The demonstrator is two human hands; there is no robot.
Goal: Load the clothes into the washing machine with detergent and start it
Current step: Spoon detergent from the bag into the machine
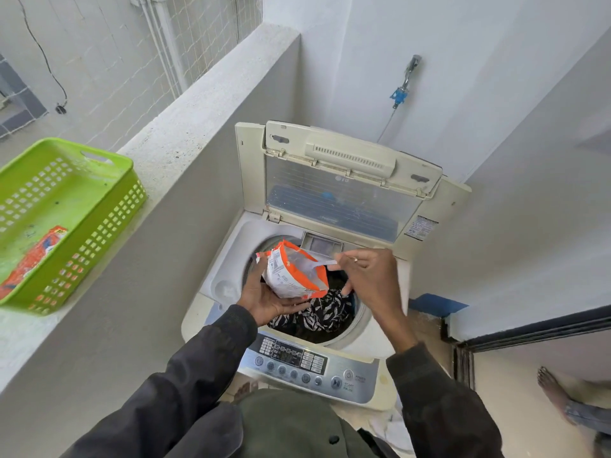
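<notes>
Gaping orange-white detergent pouch (291,274), left hand (264,300) cradling.

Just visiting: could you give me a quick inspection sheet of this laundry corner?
Surface: washing machine top, lid raised.
Job's things: patterned clothes in the drum; open detergent pouch above them.
Clutter: green basket on the ledge, orange packet inside.
Grips: left hand holds the pouch; right hand pinches a white scoop at its mouth.
Cables: thin hose below the wall tap; black wire on far wall.
Surroundings: another person's foot at right.
</notes>
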